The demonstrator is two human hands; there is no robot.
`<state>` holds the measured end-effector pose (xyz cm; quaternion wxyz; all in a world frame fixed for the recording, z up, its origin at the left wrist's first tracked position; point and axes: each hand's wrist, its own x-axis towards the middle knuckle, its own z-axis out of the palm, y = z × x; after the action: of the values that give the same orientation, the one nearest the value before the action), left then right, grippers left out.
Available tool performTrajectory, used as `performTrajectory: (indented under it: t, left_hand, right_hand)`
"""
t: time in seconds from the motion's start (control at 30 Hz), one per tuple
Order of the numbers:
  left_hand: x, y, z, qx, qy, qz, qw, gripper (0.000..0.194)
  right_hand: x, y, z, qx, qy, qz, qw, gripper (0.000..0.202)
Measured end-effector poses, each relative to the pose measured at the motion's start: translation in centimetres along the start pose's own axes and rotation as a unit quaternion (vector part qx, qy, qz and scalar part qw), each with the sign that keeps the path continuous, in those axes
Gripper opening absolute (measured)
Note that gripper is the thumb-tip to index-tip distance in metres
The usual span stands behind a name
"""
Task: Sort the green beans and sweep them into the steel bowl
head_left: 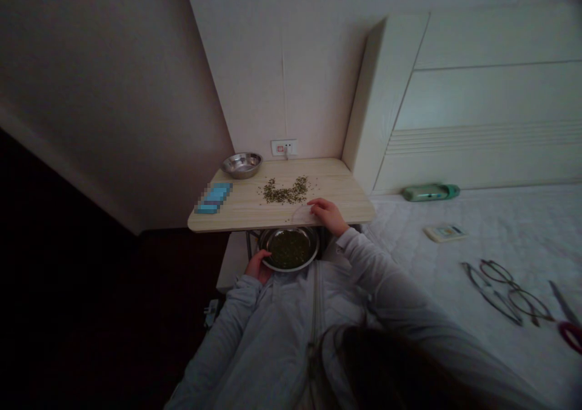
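My left hand (258,267) grips the left rim of a metal bowl (313,253), held just below the table's front edge. Many small green beans (288,247), which look like mung beans, cover its bottom. Over the tabletop, my right hand (328,215) pinches a thin, clear round disc (302,215) near the front edge; whether it is a lid cannot be made out. Beyond the disc, loose green beans (285,194) lie scattered in a U-shaped patch on the wood.
A second metal bowl (242,165) stands at the back left of the small wooden table (336,176), with a pixelated blue item (214,198) in front of it. On the bed (404,246) at right lie a green bottle (430,192), a pale boxy item (445,233), glasses (516,292) and scissors (568,331).
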<state>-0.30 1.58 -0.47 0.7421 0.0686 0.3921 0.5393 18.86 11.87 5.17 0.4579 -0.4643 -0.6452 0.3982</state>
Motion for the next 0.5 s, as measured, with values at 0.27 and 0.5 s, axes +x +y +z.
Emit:
performTrajectory:
  t: [0.27,0.5]
  left_hand:
    - [-0.10,0.11,0.12,-0.005,-0.006,-0.008,1.000,0.036]
    - [0.13,0.13,-0.19,0.008,-0.006,-0.002,1.000,0.036]
  right_hand:
    - [0.28,-0.16,0.45,0.021,-0.007,-0.004,1.000,0.028]
    - [0.21,-0.18,0.54,0.008,-0.022,-0.003,1.000,0.026]
